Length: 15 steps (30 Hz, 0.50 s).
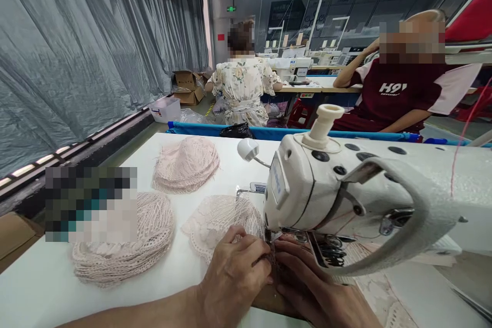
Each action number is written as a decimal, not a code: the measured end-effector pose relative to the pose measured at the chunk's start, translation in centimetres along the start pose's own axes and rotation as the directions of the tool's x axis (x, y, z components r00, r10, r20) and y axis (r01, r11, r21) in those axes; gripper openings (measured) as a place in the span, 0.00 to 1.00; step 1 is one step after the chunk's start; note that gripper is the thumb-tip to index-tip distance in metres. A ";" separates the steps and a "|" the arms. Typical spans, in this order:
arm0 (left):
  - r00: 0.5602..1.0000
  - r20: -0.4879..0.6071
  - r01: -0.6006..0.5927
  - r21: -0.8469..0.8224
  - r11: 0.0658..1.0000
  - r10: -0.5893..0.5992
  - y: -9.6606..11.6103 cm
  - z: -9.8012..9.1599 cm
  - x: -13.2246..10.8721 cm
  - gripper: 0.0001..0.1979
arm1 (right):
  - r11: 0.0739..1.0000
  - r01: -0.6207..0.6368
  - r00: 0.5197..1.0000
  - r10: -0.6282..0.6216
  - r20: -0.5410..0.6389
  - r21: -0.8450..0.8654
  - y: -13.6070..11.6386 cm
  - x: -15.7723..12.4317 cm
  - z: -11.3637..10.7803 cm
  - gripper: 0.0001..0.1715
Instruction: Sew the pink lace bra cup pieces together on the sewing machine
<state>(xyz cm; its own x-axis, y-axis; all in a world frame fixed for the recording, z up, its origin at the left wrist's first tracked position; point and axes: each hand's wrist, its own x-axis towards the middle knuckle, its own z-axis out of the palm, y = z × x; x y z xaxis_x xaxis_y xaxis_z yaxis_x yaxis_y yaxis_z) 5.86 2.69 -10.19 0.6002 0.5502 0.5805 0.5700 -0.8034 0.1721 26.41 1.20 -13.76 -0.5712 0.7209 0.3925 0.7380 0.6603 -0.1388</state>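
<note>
A pale pink lace piece (215, 223) lies under the needle end of a white sewing machine (300, 184), its scalloped edge spread out to the left. My left hand (240, 271) is closed, with bent fingers pinching the lace just left of the presser foot. Close beside it, my right hand (319, 284) reaches under the machine head, fingers together on the lace near the needle. The machine partly covers these fingertips. More lace (378, 287) lies to the right of my right hand.
Two stacks of lace pieces, a larger one (154, 230) and a smaller one (186, 164), sit on the white table (34, 287) to the left. Scissors-like metal blades (472, 307) lie at right. Two people (242, 84) sit beyond the blue rail (200, 128).
</note>
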 end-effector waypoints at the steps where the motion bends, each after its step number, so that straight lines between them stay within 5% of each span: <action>1: 1.000 -0.006 -0.005 0.001 1.000 0.005 0.0 0.0 0.0 0.08 | 1.000 0.007 1.000 -0.007 -0.003 0.000 0.0 0.0 0.1 0.18; 15: 0.999 -0.023 -0.023 -0.004 1.000 0.023 -0.2 0.0 -0.1 0.10 | 1.000 0.014 1.000 -0.014 0.021 0.021 0.2 -0.2 0.6 0.23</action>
<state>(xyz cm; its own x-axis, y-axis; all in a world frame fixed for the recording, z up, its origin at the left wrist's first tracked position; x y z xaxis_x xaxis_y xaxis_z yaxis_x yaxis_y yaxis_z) 5.73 2.79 -10.29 0.5997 0.5265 0.6026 0.5538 -0.8167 0.1624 26.50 1.29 -14.38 -0.5889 0.7159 0.3752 0.7224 0.6744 -0.1529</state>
